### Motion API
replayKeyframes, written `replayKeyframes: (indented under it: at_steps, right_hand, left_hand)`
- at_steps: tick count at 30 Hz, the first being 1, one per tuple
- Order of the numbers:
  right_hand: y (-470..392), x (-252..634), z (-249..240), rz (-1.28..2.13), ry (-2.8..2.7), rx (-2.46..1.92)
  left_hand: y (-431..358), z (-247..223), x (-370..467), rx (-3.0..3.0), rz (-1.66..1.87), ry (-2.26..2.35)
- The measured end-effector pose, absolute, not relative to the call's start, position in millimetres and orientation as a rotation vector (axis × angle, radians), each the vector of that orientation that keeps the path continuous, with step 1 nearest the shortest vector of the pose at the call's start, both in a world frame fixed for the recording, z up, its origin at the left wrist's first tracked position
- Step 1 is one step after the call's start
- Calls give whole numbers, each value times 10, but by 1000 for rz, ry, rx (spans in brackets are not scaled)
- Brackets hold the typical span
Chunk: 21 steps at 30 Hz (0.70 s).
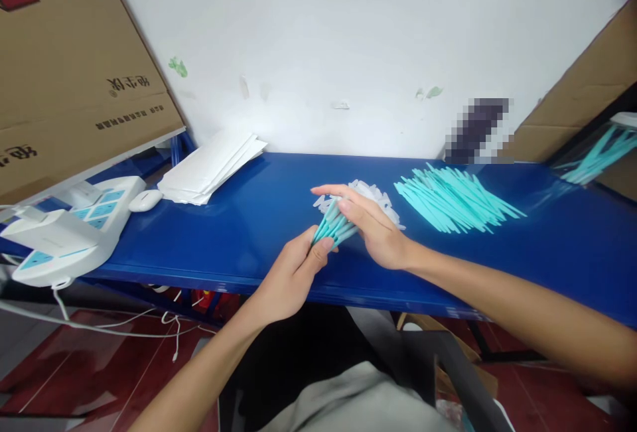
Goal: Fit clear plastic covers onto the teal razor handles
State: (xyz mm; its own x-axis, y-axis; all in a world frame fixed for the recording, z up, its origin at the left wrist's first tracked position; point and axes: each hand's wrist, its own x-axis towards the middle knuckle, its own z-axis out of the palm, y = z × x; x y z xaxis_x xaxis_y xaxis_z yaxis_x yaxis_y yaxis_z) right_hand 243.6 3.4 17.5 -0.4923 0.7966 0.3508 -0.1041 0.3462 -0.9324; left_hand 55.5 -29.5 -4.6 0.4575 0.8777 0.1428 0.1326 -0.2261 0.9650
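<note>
My left hand (293,276) is wrapped round a bundle of thin teal sticks (334,225), tilted up above the front of the blue table. Some of these sticks show pale, whitish ends. My right hand (375,223) lies with stretched fingers over the upper ends of the bundle, touching it; its palm side is hidden. Just behind both hands is a heap of small translucent white caps or sleeves (381,196), partly covered by the right hand. To the right of that heap lies a loose pile of teal sticks (458,200).
A stack of white envelopes or bags (209,170) rests at the back left. Near it are a white power strip (107,219) with plugs and a white earbud-like case (145,200). A large cardboard box (84,67) stands left. More teal sticks (604,153) sit in a clear container right.
</note>
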Motion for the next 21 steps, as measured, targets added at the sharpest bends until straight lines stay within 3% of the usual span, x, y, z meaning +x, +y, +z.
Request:
replayKeyframes:
  at_steps: [4,10,21]
  right_hand:
    - [56,2452,188,1344,-1652,-568]
    - [134,2543,217,1027,-1787,-705]
    - [150,2422,157,751,-1903,-882]
  left_hand:
    - [-271,-30,555,1619,888,819]
    - [-221,-46,523,1570,890,813]
    - [-197,-41,530,1534,900,835]
